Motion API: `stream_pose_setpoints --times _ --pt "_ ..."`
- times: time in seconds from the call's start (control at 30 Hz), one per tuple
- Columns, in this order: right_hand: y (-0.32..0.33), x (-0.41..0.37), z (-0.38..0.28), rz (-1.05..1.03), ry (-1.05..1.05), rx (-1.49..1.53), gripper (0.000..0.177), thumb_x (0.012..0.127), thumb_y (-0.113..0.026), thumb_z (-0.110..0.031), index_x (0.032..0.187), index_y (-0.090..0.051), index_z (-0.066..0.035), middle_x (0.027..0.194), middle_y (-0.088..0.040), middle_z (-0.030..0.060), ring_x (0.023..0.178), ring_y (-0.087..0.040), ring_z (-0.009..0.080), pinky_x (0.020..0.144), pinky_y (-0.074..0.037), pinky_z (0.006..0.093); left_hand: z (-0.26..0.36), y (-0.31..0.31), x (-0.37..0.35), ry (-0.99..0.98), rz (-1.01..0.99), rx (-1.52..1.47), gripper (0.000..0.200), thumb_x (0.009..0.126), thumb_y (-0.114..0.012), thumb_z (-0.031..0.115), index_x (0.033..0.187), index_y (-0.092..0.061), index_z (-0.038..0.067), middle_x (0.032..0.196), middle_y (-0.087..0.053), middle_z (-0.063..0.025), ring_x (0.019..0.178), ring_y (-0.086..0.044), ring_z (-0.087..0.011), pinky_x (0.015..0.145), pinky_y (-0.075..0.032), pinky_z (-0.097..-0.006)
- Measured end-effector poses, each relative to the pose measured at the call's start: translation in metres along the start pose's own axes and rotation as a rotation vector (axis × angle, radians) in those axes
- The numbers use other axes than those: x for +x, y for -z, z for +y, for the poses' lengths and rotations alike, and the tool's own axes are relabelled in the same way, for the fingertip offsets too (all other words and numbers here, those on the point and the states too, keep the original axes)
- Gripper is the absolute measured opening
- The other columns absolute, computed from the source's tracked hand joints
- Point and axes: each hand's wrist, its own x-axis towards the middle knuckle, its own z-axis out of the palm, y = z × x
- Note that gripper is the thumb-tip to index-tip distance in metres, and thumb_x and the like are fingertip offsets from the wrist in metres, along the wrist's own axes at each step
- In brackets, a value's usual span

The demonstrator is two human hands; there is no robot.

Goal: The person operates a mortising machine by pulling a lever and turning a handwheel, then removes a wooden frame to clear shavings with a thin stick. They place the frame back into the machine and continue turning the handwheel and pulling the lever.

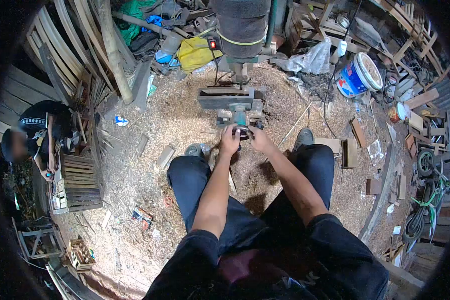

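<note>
Both hands are at a dark round handwheel (243, 129) on the near side of a machine standing in front of me. My left hand (229, 140) has its fingers curled over the wheel's left rim. On the right rim, my right hand (259, 140) grips it in the same way. Just beyond the wheel is the machine's greenish metal slide (240, 116). A long wooden piece (216, 101) lies crosswise on the machine bed, beneath the drill-like spindle (241, 75). Above it hangs a large dark cylindrical housing (241, 30) with a yellow band.
Wood shavings (140, 185) cover the floor. A paint bucket (359, 75) stands at the upper right, near a hanging cable. To the left another person (47, 132) bends over a slatted wooden frame (80, 182). Offcuts (350, 152) and a small green motorbike (427, 202) are on the right.
</note>
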Motion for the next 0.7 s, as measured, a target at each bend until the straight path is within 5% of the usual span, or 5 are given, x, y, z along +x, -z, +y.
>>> stream_pose_setpoints --times 0.3,0.47,0.57,0.6,0.7 --pt "-0.027 0.000 0.015 0.127 -0.043 0.128 0.058 0.074 -0.050 0.007 0.131 -0.051 -0.001 0.110 -0.065 0.0234 0.106 -0.062 0.0334 0.093 -0.046 0.0372 0.002 0.008 -0.029 0.011 -0.019 0.166 0.091 0.071 -0.078 0.010 0.145 -0.026 0.008 0.134 -0.043 -0.0233 0.124 -0.045 -0.0431 0.102 -0.041 -0.0449" --pt "-0.019 -0.001 -0.009 0.008 -0.033 0.103 0.077 0.069 -0.052 0.009 0.143 -0.029 0.003 0.126 -0.054 0.0277 0.123 -0.050 0.0377 0.102 -0.039 0.0386 0.000 0.001 -0.021 -0.185 0.118 0.202 0.051 0.090 -0.061 0.019 0.135 -0.044 0.003 0.132 -0.047 -0.0248 0.122 -0.045 -0.0425 0.103 -0.039 -0.0443" --pt "-0.013 -0.002 -0.023 0.061 0.017 0.162 0.076 0.068 -0.053 0.007 0.142 -0.033 0.002 0.120 -0.056 0.0267 0.116 -0.054 0.0394 0.101 -0.041 0.0399 -0.005 0.002 -0.011 -0.004 0.003 0.036 0.044 0.096 -0.050 0.028 0.135 -0.045 0.008 0.132 -0.047 -0.0257 0.121 -0.046 -0.0449 0.100 -0.040 -0.0468" --pt "-0.008 0.001 -0.025 0.002 -0.116 0.263 0.071 0.072 -0.051 0.006 0.141 -0.035 0.002 0.117 -0.058 0.0253 0.113 -0.055 0.0367 0.098 -0.042 0.0389 -0.008 0.000 -0.005 0.184 -0.063 -0.100 0.042 0.101 -0.038 0.036 0.132 -0.048 0.010 0.125 -0.053 -0.0253 0.115 -0.052 -0.0446 0.096 -0.042 -0.0469" --pt "0.007 -0.004 -0.018 -0.097 -0.454 0.474 0.058 0.081 -0.047 0.001 0.139 -0.042 0.001 0.107 -0.062 0.0211 0.104 -0.060 0.0285 0.088 -0.046 0.0363 -0.018 0.001 0.002 0.104 -0.029 -0.042 0.036 0.100 -0.041 0.035 0.120 -0.053 0.007 0.112 -0.061 -0.0243 0.105 -0.058 -0.0437 0.089 -0.045 -0.0473"
